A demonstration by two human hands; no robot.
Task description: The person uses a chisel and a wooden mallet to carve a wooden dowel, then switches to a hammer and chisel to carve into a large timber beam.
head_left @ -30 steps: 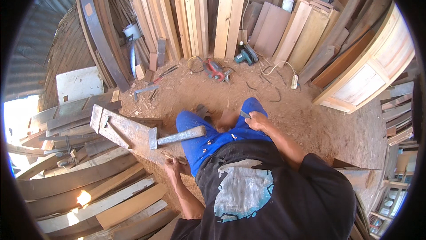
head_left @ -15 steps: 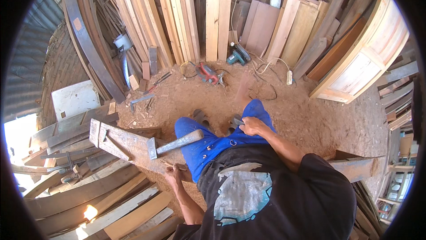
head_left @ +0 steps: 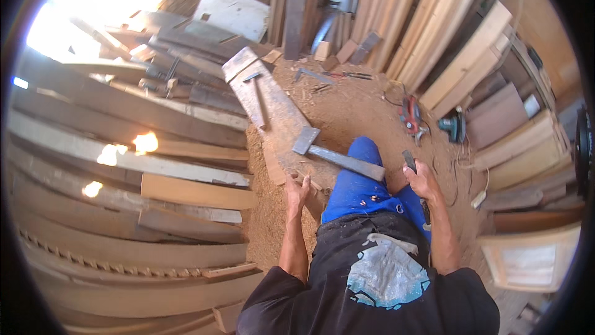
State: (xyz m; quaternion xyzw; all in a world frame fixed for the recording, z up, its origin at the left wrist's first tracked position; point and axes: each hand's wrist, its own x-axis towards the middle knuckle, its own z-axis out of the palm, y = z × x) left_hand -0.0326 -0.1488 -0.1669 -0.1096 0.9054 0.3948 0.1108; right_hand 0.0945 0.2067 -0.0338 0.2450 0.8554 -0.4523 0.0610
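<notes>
My right hand [head_left: 421,180], raised beside my blue-trousered knee, is closed around a flat dark metal blade [head_left: 409,161] that sticks up past the fingers. At the near end of a worn wooden bench board [head_left: 282,121], my left hand [head_left: 297,191] has its thumb and fingers apart. Close by its fingertips lies a thin wood strip [head_left: 316,185]; I cannot tell whether they touch. A block-headed mallet [head_left: 306,140] rests on the board, its thick handle reaching across my thigh. Farther up the board lies a slim T-shaped tool [head_left: 258,96] with a wooden handle.
Stacked planks [head_left: 198,189] fill the left side. On the sawdust floor are a red power tool [head_left: 411,117], a teal power tool [head_left: 452,126], cords, and a metal square [head_left: 316,76]. Boards [head_left: 455,16] lean upright at the back; a panelled wooden frame [head_left: 533,257] stands right.
The view has swung to the left, toward the board and planks. My right hand has lifted the blade away from my lap. The left hand's fingers have spread beside the board.
</notes>
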